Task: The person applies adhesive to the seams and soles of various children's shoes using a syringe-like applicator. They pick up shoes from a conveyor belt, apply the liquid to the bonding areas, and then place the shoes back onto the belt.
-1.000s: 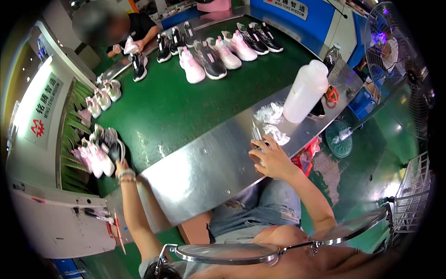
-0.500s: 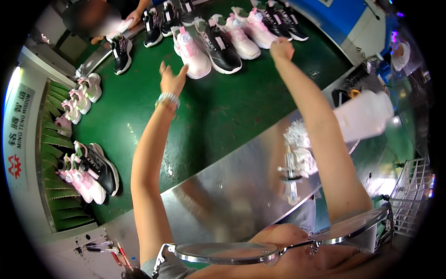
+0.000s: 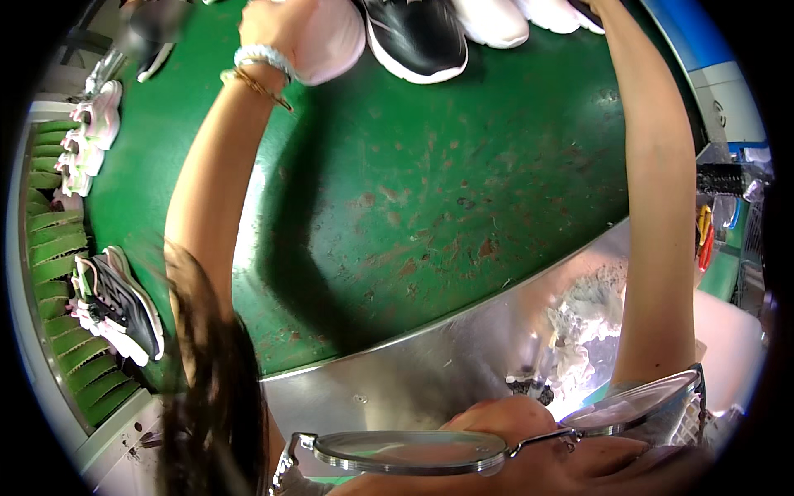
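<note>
A row of sneakers crosses the top of the head view, partly cut off by its edge. My left hand (image 3: pixel 277 29) reaches the left end of this row, against the side of a pale pink sneaker (image 3: pixel 335 41). Its fingers are out of sight. To the right stand a black sneaker (image 3: pixel 418 37) with a white sole and two pale sneakers, one (image 3: pixel 492 21) beside the other (image 3: pixel 554 12). At the row's right end, my right hand (image 3: pixel 602 7) is by a dark sneaker (image 3: pixel 588 16). Only a sliver of that hand shows, its fingers hidden.
The green tabletop (image 3: pixel 463 165) has a metal border (image 3: pixel 397 388) on my side. Pale sneakers (image 3: pixel 99 124) and a black sneaker (image 3: pixel 132 302) sit along the left edge, near green flaps (image 3: pixel 58 277). Crumpled whitish material (image 3: pixel 579 331) lies at the lower right.
Both hands have reached farther out to the two ends of the sneaker row. The view has shifted, so the row now sits higher and is cut off. Dark hair now covers part of my left arm.
</note>
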`<action>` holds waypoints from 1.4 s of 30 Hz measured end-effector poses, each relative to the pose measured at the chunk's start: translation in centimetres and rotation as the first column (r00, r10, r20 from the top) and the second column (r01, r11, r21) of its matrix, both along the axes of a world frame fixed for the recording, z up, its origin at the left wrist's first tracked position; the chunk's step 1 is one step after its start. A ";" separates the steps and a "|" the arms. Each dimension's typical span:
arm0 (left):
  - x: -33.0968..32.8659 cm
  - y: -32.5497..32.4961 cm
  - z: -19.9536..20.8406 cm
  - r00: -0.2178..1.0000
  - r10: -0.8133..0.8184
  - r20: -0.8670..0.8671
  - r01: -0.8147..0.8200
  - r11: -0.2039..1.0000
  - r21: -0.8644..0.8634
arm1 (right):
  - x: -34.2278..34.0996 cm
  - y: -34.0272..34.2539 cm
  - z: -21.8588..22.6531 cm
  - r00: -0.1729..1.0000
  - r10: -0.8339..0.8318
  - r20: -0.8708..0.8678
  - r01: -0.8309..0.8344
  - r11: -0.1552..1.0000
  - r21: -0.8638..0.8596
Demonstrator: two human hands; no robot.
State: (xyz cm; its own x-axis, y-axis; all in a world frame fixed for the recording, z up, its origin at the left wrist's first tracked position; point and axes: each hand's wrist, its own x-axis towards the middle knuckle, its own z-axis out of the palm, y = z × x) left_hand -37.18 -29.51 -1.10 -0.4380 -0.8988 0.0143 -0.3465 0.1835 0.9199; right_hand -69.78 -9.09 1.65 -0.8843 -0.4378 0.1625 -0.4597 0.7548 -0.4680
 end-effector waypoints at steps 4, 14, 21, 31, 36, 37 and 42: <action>0.8 3.0 0.7 0.935 0.027 0.352 0.099 0.938 -0.333 | 0.6 3.2 0.0 0.994 0.093 -0.052 -0.091 0.995 0.041; 13.2 14.4 3.4 0.937 -0.235 0.258 0.252 0.967 -0.034 | 8.3 11.4 0.4 0.999 -0.004 0.040 -0.008 0.953 0.302; 21.0 17.2 6.2 0.858 -0.411 0.307 0.430 0.903 0.007 | 14.0 15.8 -0.1 0.998 0.007 0.054 -0.018 0.979 0.204; 33.9 27.8 10.9 0.552 -0.825 0.123 0.831 0.557 0.008 | 22.4 16.0 -0.1 0.954 -0.299 -0.026 0.294 0.949 -0.118; 39.8 32.0 9.5 0.554 -0.719 0.419 0.814 0.574 -0.091 | 36.8 24.3 7.3 0.850 0.498 0.170 -0.443 0.852 -0.279; 40.4 32.8 9.1 0.625 -0.620 0.474 0.775 0.566 -0.281 | 39.2 27.9 7.7 0.794 0.608 -0.014 -0.598 0.777 -0.199; 43.5 33.8 3.8 0.970 -0.157 0.185 0.188 0.968 -0.165 | 41.0 35.0 1.3 0.643 0.727 -0.239 -0.713 0.683 0.159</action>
